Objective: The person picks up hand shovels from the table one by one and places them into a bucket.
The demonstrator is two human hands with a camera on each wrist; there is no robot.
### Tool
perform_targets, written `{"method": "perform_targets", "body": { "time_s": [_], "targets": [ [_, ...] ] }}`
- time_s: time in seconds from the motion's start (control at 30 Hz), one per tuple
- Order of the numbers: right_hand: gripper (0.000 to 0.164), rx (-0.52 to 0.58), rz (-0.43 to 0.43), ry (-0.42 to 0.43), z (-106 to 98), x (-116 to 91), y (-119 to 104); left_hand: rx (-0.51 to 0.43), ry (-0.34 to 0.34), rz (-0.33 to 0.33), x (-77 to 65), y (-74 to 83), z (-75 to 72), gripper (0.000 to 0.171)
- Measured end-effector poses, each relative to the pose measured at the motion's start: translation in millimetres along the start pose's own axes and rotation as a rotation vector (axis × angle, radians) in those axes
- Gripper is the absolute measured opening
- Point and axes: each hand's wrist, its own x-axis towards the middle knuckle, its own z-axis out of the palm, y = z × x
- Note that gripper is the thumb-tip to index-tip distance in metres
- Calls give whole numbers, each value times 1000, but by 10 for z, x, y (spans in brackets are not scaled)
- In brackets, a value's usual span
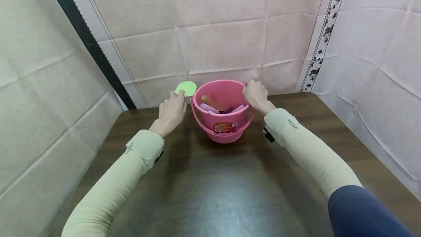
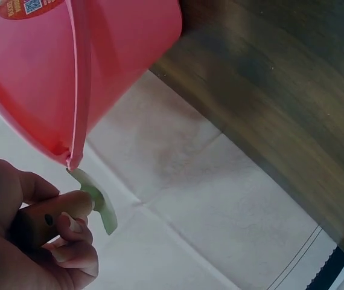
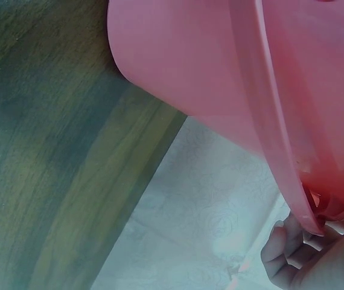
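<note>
On the table's far part stands a pink bucket [image 1: 224, 120] with a sticker on its front and its handle hanging down. My left hand [image 1: 172, 112], left of the bucket, grips the wooden handle [image 2: 51, 219] of a small shovel. Its light green blade [image 1: 186, 88] points away, beside the bucket's rim. On the other side my right hand [image 1: 255, 95] holds the rim, fingers curled at the handle's joint in the right wrist view. Inside the bucket lie purple-handled things [image 1: 209, 108] and a wooden handle [image 1: 206, 100]; their lower parts are hidden.
The dark wooden table [image 1: 210, 189] ends just behind the bucket. Pale cloth [image 1: 223, 46] hangs behind it and on both sides. A black band [image 1: 95, 50] runs down the cloth at the left.
</note>
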Motion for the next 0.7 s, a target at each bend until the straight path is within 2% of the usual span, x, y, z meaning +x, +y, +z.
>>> {"method": "perform_targets", "body": {
  "time_s": [0.17, 0.3, 0.47, 0.7],
  "targets": [
    [27, -5, -4, -1, 12, -5, -2, -20, 48, 1, 31, 30, -64, 27],
    [28, -10, 1, 7, 15, 7, -1, -31, 63, 40, 81, 104, -128, 24],
    [29, -10, 1, 11, 16, 24, 14, -29, 5, 118, 115, 257, -161, 24],
    [29, -11, -7, 6, 18, 9, 6, -32, -63, 236, 157, 419, -142, 11]
  ]
}}
